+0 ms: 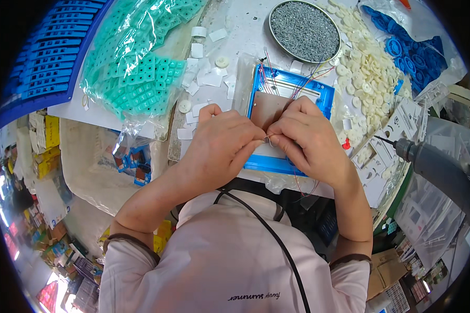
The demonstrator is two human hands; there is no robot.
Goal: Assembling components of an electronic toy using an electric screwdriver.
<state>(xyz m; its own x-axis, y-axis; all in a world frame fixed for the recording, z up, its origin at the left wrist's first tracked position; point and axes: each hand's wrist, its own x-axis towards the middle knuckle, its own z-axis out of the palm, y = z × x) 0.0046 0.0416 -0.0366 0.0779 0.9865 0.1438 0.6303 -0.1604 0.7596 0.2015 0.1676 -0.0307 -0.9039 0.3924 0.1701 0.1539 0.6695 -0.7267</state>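
Observation:
Over a blue plastic housing (pixel 325 96), my two hands meet with their fingertips nearly touching. A thin wire (pixel 268 137) runs between them. My left hand (pixel 225 140) is closed in a pinch on the wire's one side, and my right hand (pixel 309 136) pinches it from the other. Inside the housing lies a brown board (pixel 265 108), partly covered by my fingers. Several thin red, blue and dark wires (pixel 268 70) stick up from the housing's far edge. More loose wires (pixel 301 188) hang below my right hand. The exact ends of the pinched wire are hidden.
A round dish of small screws (pixel 305 30) stands beyond the housing. White plastic discs (pixel 368 83) and blue parts (pixel 415 60) are heaped to the right, near a power screwdriver (pixel 428 161). Bagged green keypads (pixel 141 78), a blue rack (pixel 49 52) and a pale bin (pixel 86 167) sit left.

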